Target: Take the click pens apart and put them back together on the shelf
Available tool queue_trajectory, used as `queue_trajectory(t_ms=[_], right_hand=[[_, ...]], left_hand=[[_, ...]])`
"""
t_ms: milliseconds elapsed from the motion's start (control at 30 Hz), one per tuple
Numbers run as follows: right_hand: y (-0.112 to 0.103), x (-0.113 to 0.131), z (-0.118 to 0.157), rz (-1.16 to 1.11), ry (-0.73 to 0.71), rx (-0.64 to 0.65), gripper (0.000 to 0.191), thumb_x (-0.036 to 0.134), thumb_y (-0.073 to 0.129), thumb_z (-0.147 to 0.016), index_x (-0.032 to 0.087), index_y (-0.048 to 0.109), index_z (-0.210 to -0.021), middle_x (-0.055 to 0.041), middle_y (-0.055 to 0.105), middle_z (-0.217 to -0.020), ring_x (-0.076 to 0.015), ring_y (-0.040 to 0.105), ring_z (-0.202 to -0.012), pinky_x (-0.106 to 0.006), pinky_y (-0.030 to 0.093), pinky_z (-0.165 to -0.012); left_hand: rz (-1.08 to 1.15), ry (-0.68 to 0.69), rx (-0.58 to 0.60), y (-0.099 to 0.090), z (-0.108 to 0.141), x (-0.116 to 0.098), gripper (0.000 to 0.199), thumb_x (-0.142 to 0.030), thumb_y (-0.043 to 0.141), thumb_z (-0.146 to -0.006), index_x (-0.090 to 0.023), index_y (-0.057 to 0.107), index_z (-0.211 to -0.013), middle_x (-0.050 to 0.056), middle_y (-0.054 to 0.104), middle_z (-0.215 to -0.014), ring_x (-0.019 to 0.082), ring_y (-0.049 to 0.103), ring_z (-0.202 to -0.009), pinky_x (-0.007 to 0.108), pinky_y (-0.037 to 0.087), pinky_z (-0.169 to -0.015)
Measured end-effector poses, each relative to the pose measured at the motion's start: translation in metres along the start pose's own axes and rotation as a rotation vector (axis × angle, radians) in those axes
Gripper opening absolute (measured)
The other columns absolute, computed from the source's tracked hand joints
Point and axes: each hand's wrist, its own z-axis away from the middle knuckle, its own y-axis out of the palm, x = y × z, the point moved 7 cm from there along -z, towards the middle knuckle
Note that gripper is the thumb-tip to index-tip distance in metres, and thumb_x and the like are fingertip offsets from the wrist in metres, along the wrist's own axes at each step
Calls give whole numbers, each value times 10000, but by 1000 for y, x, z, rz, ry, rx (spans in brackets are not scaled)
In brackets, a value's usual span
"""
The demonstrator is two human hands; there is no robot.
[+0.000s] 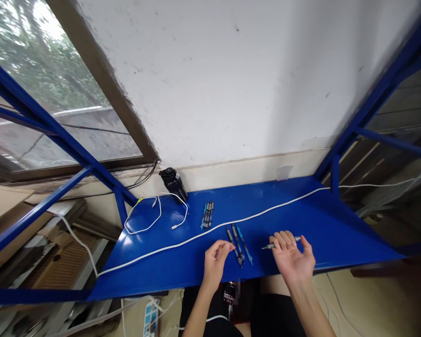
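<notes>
My left hand hangs loosely curled over the front edge of a blue metal shelf, holding nothing visible. Just to its right lies a loose group of several blue-and-black pens. My right hand turns palm towards me, its fingers bent around a slim silver-tipped pen whose ends stick out on both sides. Further back, a tight bunch of several pens lies on the shelf. A thick white cable runs along the shelf behind the hands, touching neither.
A coiled thin white USB cable and a black bottle stand at the back left, against a white wall. A window lies to the left, blue steel frame bars flank the shelf, and a power strip sits below.
</notes>
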Motion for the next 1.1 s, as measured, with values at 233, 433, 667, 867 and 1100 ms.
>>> queue_trajectory(t_ms=[233, 433, 667, 867, 1100], right_hand=[[-13, -2, -3, 26, 1, -48, 356, 252, 627, -907, 255, 307, -751, 82, 291, -669, -124, 379, -568, -304, 513, -572], [-22, -7, -14, 157, 54, -68, 297, 327, 711, -966, 256, 485, -788, 21, 530, -790, -168, 582, -714, -390, 607, -715], [-20, -15, -27, 648, -94, 31, 476, 721, 745, -945, 253, 756, -1026, 19, 603, -736, -176, 583, -697, -345, 556, -709], [31, -65, -45, 1631, -420, 521, 466, 560, 506, -1132, 261, 685, -1442, -118, 733, -1277, -296, 675, -1161, -468, 538, -1047], [40, -141, -73, 2132, -603, 795, 530, 543, 413, -1154, 239, 659, -1511, -177, 682, -1247, -372, 619, -1127, -552, 530, -977]], left_hand=[[-14, -3, 2, 0, -1, 1, 385, -514, 679, -1049, -170, 808, -934, 100, 817, -953, 268, 759, -977, 352, 576, -936], [-74, 27, 2, 2, -1, -2, 367, -502, 653, -1068, -182, 807, -976, 99, 817, -975, 271, 763, -976, 367, 584, -918], [-402, 292, 124, 27, 9, -20, 209, -268, 642, -1088, -271, 820, -1196, 96, 788, -1223, 282, 687, -1193, 461, 556, -1065], [-512, 358, 122, 37, 10, -18, 215, -161, 643, -1058, -258, 831, -1096, 95, 791, -1173, 291, 671, -1171, 495, 569, -1046], [-418, 336, 52, 26, 8, -21, 186, -177, 658, -1038, -237, 834, -1032, 107, 786, -1081, 292, 691, -1081, 462, 590, -972]])
